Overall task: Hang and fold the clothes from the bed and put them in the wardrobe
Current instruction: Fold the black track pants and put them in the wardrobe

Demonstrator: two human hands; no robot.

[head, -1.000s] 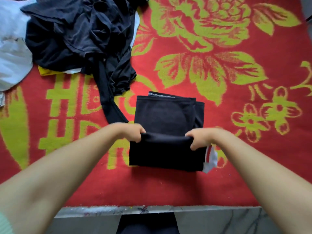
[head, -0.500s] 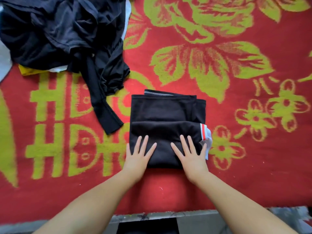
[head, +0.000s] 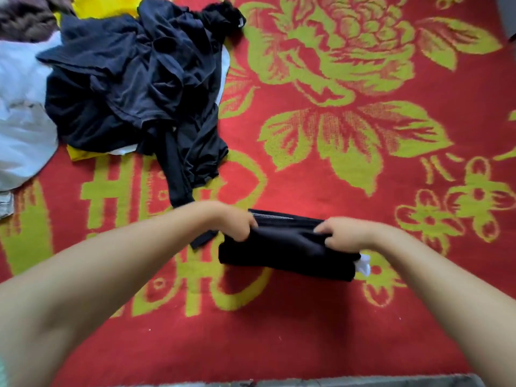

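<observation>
Left hand (head: 233, 223): fingers curled, gripping the folded black garment (head: 284, 255).
Right hand (head: 342, 236): gripping its other end.
Forearms: bare, reaching forward.

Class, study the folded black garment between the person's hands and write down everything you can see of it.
The folded black garment is a compact, soft-looking bundle of dark cloth, folded into several layers. A thin pale zip-like line runs along its far edge, and a white scrap pokes out at its right end. It lies on the red bedspread with yellow-green flowers, slightly askew. The left hand grips its left upper edge; the right hand grips its right upper edge.
</observation>
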